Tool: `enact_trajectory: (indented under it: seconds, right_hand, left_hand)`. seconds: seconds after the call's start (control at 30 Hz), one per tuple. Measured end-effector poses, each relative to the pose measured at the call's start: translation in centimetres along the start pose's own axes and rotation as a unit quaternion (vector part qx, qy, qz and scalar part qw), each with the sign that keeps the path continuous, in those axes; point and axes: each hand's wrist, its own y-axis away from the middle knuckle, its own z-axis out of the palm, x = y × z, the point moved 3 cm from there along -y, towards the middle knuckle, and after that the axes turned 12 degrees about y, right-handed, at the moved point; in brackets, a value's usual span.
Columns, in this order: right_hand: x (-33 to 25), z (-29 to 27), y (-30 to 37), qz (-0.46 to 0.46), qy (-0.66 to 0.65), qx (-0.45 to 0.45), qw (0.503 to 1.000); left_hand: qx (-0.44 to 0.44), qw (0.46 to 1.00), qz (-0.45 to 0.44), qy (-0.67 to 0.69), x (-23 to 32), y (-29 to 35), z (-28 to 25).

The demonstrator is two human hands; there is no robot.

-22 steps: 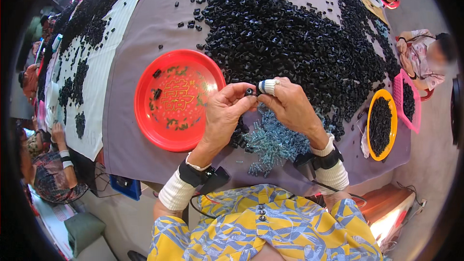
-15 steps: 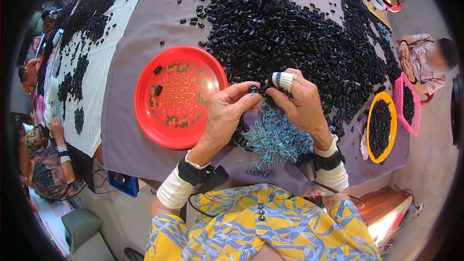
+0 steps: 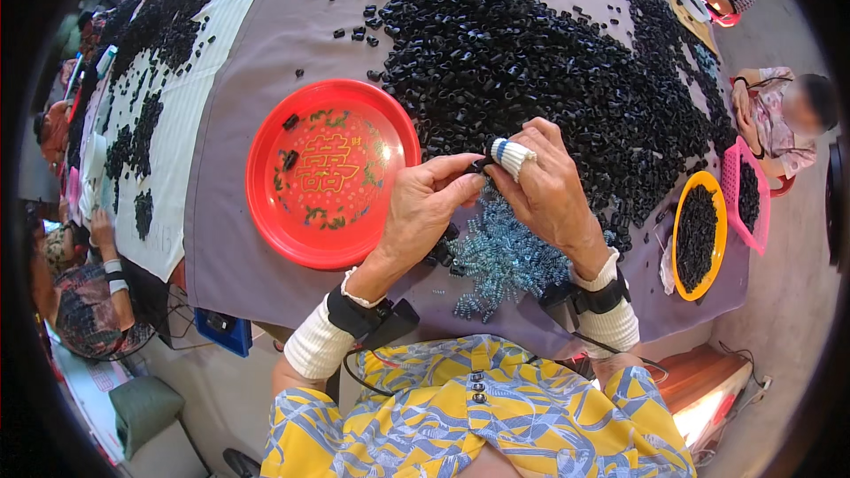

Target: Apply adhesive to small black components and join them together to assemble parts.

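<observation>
Heap of small black tubular plastic pieces [image 3: 531, 71] upper right of the glossy red round tray [image 3: 328, 168]. Pile of pale-blue coiled springs [image 3: 505, 252] lower right of tray. Left hand [image 3: 423, 208] and right hand [image 3: 553, 196], right of tray: fingertips nearly meeting, both pinching one small black part [image 3: 479, 165], mostly hidden.
</observation>
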Motion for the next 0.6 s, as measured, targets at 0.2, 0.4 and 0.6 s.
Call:
enact_trajectory:
  seconds: [0.2, 0.4, 0.6]
  right_hand:
    - [-0.1, 0.2, 0.2, -0.011, 0.003, -0.001, 1.000]
    - [0.0, 0.3, 0.2, -0.012, -0.007, 0.003, 1.000]
    - [0.3, 0.0, 0.2, -0.007, -0.027, 0.008, 1.000]
  left_hand:
    - [-0.009, 0.999, 0.005, -0.034, 0.1, 0.0, -0.3]
    - [-0.014, 0.998, 0.009, -0.063, 0.5, 0.0, -0.2]
    - [-0.029, 0.992, 0.035, -0.114, 0.9, -0.1, 0.3]
